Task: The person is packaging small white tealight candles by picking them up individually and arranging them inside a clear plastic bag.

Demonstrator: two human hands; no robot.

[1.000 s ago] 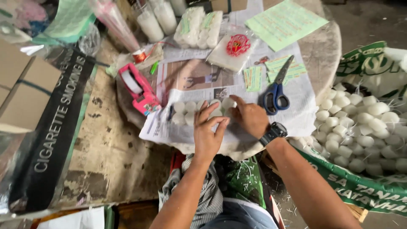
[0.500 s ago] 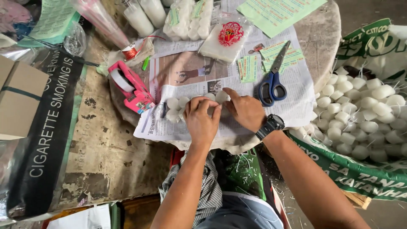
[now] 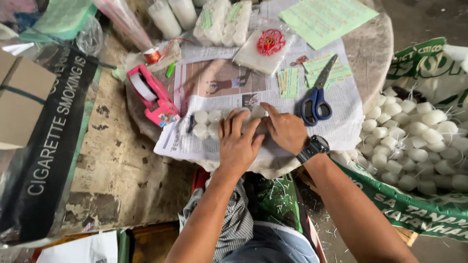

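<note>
Both hands rest on a clear plastic packet of small white candles (image 3: 210,124) lying on newspaper (image 3: 341,131) over a round table. My left hand (image 3: 239,143) presses down on the packet's middle, fingers spread across it. My right hand (image 3: 284,128), with a black watch on the wrist, holds the packet's right end. Only the left few candles show; the others are hidden under my hands.
A pink tape dispenser (image 3: 151,95) lies left of the packet, blue-handled scissors (image 3: 317,95) to the right. Filled candle packets (image 3: 224,22), green labels (image 3: 326,17) and a red rubber-band bundle (image 3: 271,41) sit at the back. A green sack of loose white candles (image 3: 419,141) stands right. Cardboard boxes (image 3: 22,104) stand left.
My hands have closed in over the candle packet, the left hand sliding right to cover more of it. The camera view has shifted slightly downward.
</note>
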